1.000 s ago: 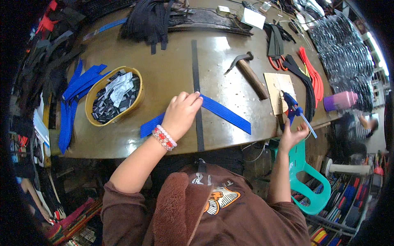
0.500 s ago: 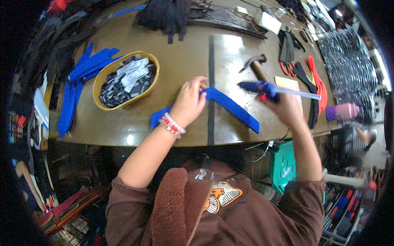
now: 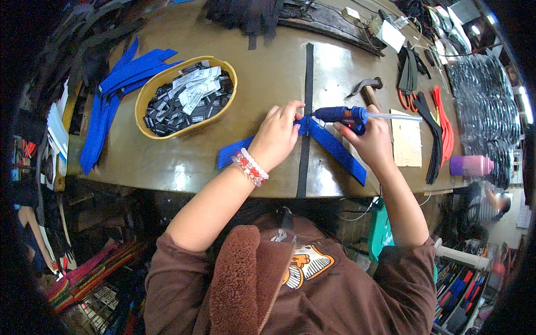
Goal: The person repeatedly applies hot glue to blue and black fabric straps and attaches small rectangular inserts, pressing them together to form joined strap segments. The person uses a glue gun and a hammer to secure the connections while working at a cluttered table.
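Note:
A blue webbing strap (image 3: 339, 155) lies bent in a wide angle on the table, its peak on a dark line. My left hand (image 3: 277, 135), with a beaded bracelet at the wrist, pinches the strap near that bend, fingers covering part of it. In my right hand (image 3: 371, 142) is a blue glue gun (image 3: 338, 114) with a clear glue stick (image 3: 395, 116) sticking out of its back. Its nozzle points left and is right at the bend, by my left fingertips. I cannot tell whether the tip touches the strap.
A yellow basket (image 3: 139, 109) of black pieces and white labels stands left, beside more blue straps (image 3: 101, 120). Right of the glue gun are a hammer (image 3: 369, 92), a tan card (image 3: 407, 146), black and red straps (image 3: 445, 125) and a pink-purple bottle (image 3: 472, 166).
My right hand has brought the glue gun leftward, so its nozzle is now at the strap's bend. My left hand keeps its hold on the strap. The whole view has shifted slightly.

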Demonstrator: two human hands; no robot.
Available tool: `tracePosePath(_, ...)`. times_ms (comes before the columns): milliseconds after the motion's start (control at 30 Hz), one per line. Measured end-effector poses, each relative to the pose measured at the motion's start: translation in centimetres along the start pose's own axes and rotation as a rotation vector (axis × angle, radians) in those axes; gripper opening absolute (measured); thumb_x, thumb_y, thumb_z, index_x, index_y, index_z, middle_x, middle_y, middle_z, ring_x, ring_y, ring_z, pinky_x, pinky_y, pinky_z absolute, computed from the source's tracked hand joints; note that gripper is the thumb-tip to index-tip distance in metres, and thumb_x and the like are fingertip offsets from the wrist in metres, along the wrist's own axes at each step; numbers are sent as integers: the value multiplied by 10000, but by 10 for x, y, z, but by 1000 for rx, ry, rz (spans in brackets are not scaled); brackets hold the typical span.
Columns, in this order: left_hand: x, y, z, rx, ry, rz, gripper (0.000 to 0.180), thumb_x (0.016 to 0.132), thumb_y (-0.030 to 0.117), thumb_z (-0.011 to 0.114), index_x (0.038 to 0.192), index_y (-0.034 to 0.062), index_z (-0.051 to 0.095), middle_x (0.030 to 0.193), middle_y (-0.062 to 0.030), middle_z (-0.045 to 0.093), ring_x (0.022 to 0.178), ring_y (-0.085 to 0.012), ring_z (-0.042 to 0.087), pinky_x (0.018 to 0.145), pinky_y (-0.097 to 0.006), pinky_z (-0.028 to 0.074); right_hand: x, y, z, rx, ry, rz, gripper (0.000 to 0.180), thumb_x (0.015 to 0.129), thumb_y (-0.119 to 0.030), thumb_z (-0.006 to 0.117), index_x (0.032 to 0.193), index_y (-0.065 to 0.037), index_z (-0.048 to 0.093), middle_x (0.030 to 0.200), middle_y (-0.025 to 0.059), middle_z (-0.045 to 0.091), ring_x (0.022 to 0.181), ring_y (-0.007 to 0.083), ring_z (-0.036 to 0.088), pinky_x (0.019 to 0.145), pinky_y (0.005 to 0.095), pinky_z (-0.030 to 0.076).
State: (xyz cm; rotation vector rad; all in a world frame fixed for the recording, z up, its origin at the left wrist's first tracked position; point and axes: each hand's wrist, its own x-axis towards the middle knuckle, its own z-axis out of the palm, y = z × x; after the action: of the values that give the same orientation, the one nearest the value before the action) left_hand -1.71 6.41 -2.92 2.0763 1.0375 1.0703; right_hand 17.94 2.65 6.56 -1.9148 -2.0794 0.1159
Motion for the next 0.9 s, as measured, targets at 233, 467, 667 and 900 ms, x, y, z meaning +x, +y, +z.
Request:
tracePosePath(233,1,6,0,65,-9,16,382,782,-8,577,1151,1,480,966,-150,599,908,-332,562,857,-420,454,-42,78,-4,-92,293,-110,233,797,-212,710,941,-44,636,869,117,598,764,261,594,725,340,465)
tracePosePath(467,8,24,-79,331,126,130,176,851,76,543,1006,30,612,959,-148,619,910,-331,581,840,-409,469,-133,206,16,72,539,746,452,909,-389,591,993,55,621,918,150,635,855,268,590,803,407,438)
tracePosePath(667,4,-12,-208,823,111,-419,142,819,110,607,892,15,684,833,-191,666,786,-340,648,738,-399,512,-174,145,43,-100,827,493,455,887,-289,628,1238,-22,516,1177,162,505,1045,293,496,879,401,412)
tracePosePath(900,-11,-29,-215,997,-26,-403,159,801,143,641,912,37,681,821,-193,663,772,-325,655,696,-398,511,-138,83,38,244,733,258,229,872,-83,599,1082,5,585,1052,145,538,1024,281,514,941,381,384)
